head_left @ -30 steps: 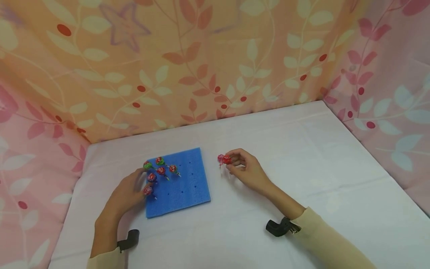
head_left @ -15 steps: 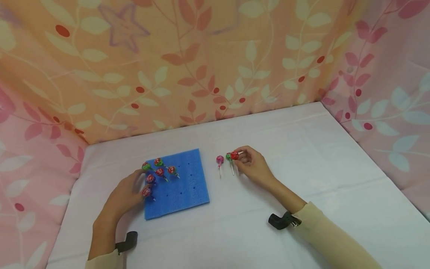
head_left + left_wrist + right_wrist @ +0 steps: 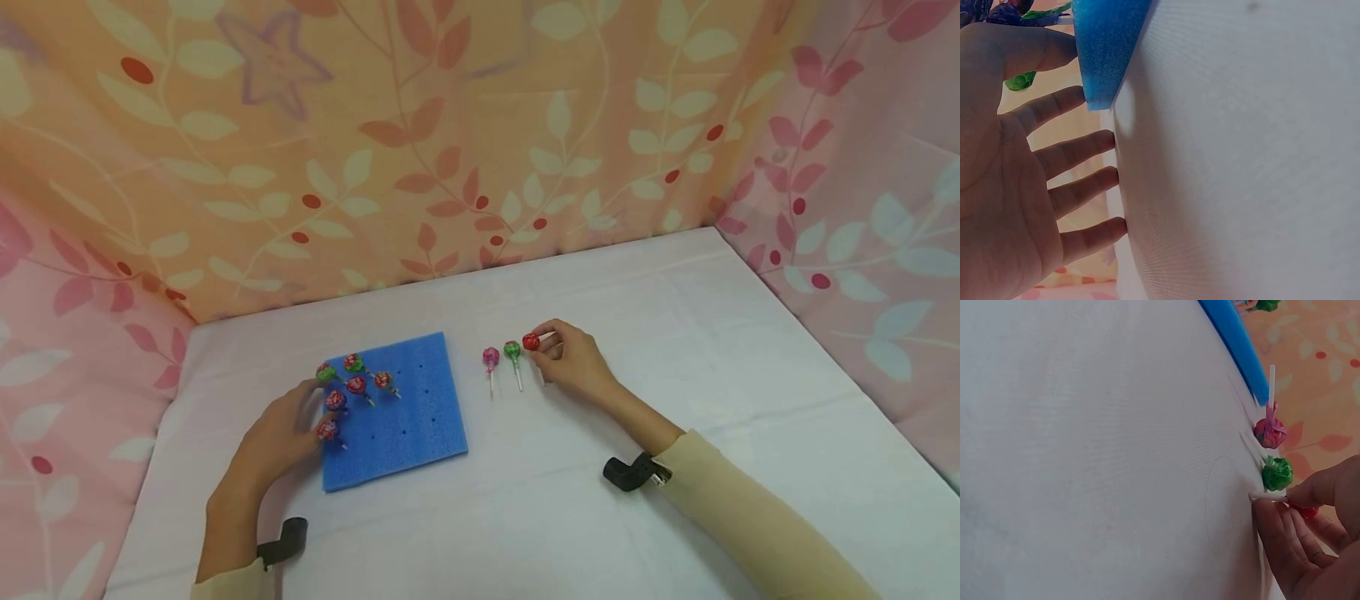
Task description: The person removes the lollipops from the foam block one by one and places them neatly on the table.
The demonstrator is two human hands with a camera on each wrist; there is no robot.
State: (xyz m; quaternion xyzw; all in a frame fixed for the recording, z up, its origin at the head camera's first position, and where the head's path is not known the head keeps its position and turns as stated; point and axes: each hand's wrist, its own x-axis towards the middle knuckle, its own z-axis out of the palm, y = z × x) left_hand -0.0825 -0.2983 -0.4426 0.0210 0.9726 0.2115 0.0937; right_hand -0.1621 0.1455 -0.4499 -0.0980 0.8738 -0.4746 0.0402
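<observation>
My left hand [image 3: 279, 435] rests at the left edge of a blue foam board [image 3: 431, 437]; its fingers are spread and fairly straight in the left wrist view, with thumb and index finger against the foam. Several wrapped lollipops [image 3: 357, 385] stand stuck in the board's left and far part. To the right of the board, my right hand [image 3: 576, 360] pinches a red lollipop [image 3: 531, 342] at the table, its white stick between thumb and finger in the right wrist view. Beside it a green lollipop [image 3: 512, 350] and a pink lollipop [image 3: 491, 357] lie in a row.
Small dark holes [image 3: 404, 432] dot the rest of the foam. A white cloth [image 3: 525, 517] covers the table, and a floral curtain [image 3: 465, 150] hangs along its back and sides. Dark wrist mounts [image 3: 628, 473] sit at both sleeves.
The right hand has drawn rightward with the red lollipop, away from the pink and then the green one, which now lie apart and uncovered. The left hand stays by the board.
</observation>
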